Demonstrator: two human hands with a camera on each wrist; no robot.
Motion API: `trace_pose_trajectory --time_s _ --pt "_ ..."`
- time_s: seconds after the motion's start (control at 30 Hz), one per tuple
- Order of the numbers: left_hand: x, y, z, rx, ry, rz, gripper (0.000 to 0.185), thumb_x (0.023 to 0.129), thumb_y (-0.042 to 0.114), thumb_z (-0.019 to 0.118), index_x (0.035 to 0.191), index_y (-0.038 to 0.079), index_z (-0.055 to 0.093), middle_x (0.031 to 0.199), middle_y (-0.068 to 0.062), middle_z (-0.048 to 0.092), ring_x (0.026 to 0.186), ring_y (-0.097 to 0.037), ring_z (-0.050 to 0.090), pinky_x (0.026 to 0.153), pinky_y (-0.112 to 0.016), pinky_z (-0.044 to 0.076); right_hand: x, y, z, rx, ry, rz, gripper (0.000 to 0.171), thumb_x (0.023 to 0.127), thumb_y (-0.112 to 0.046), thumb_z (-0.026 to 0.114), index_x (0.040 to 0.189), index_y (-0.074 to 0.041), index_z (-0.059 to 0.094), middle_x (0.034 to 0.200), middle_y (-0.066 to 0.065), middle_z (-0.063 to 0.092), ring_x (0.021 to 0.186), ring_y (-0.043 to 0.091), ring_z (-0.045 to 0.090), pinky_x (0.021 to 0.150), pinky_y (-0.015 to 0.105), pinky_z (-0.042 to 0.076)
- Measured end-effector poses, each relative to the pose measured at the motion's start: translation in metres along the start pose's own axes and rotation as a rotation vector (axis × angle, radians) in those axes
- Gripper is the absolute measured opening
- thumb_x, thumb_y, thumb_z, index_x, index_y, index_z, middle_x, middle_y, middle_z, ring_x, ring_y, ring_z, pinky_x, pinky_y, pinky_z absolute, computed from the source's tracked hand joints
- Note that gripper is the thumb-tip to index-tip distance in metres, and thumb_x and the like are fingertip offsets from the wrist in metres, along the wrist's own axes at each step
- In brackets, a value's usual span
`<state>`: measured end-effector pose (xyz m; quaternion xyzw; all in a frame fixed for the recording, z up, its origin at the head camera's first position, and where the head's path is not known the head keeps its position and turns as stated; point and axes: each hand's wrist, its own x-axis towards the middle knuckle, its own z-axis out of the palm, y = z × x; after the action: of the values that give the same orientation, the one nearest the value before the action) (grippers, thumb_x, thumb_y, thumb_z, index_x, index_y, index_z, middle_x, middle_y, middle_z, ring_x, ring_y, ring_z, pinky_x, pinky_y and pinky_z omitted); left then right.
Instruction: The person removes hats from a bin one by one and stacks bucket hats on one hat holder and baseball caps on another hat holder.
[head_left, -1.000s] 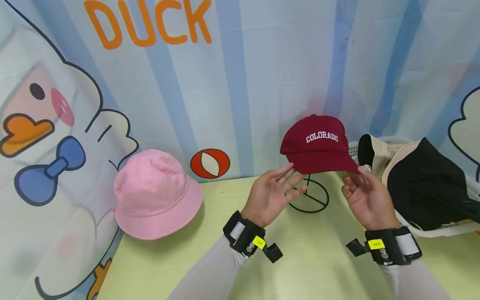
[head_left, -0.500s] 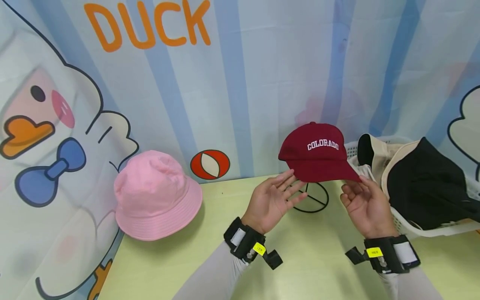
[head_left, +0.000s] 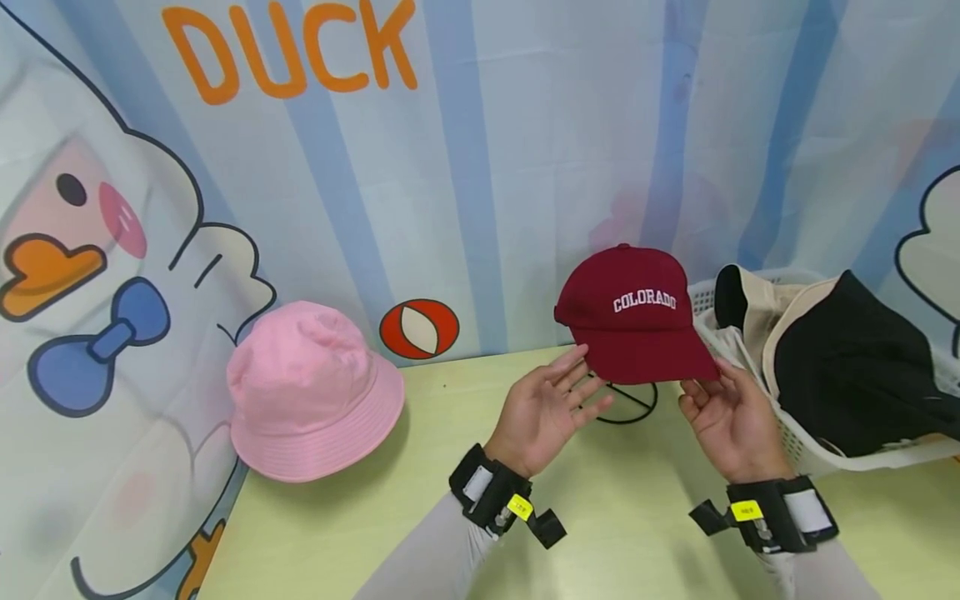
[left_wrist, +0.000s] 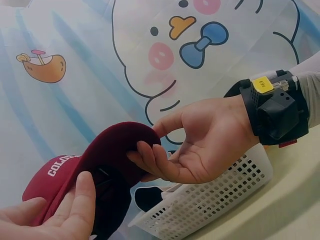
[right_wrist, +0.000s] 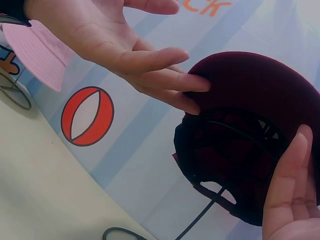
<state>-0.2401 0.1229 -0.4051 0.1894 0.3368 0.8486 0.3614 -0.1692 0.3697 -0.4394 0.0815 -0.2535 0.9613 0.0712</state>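
A dark red baseball cap lettered COLORADO sits over a black wire hat stand, its brim toward me. In the right wrist view the stand's rod runs up into the cap. My left hand holds the left edge of the brim, with the middle fingers under it and the other fingers spread. On the opposite side, my right hand pinches the brim's corner between thumb and fingers, the rest loosely curled below. The crown's far side is hidden in the head view.
A pink bucket hat stands raised at the left. At the right, a white perforated basket holds several hats, including a black one and a beige one. A printed curtain hangs behind the light yellow tabletop.
The cap has come down lower over the stand, its brim dropping most and now covering more of the base ring. My right hand has sunk slightly with it; both hands keep the brim.
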Motion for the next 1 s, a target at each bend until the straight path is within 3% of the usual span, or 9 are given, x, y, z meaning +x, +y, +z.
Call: trace_pose_trajectory --time_s 0.17,0.33,0.53,1.0 --pt "0.0 -0.004 -0.003 0.012 0.003 0.004 0.059 0.104 0.025 0.035 0.16 0.012 0.026 0.171 -0.015 0.006 0.157 -0.035 0.017 0.124 -0.048 0.029 0.001 0.001 -0.002 -0.013 0.014 0.007 0.031 0.11 -0.023 0.038 0.131 -0.009 0.055 0.113 0.009 0.074 0.092 0.021 0.073 0.081 0.029 0.06" --pt "-0.001 -0.007 -0.005 0.004 0.017 0.015 0.06 0.103 0.025 0.036 0.161 0.015 0.024 0.17 -0.012 0.014 0.157 -0.033 0.02 0.126 -0.053 0.023 0.002 0.003 -0.005 -0.028 0.025 0.008 0.03 0.11 -0.023 0.037 0.126 -0.009 0.058 0.108 0.008 0.074 0.088 0.02 0.071 0.08 0.029 0.06" --pt "-0.001 -0.01 -0.006 -0.016 0.077 0.039 0.064 0.101 0.024 0.039 0.162 0.018 0.019 0.167 -0.011 0.025 0.154 -0.034 0.027 0.123 -0.056 0.026 0.002 0.004 -0.008 -0.011 0.019 0.008 0.033 0.111 -0.023 0.034 0.124 -0.007 0.06 0.107 0.008 0.074 0.089 0.021 0.071 0.085 0.03 0.06" --pt "0.001 -0.024 -0.013 -0.099 0.137 0.036 0.064 0.101 0.026 0.039 0.162 0.018 0.02 0.169 -0.014 0.016 0.156 -0.035 0.021 0.124 -0.057 0.024 0.004 0.008 -0.017 -0.086 0.059 0.006 0.028 0.11 -0.023 0.037 0.125 -0.014 0.059 0.113 0.002 0.071 0.094 0.015 0.069 0.086 0.029 0.059"
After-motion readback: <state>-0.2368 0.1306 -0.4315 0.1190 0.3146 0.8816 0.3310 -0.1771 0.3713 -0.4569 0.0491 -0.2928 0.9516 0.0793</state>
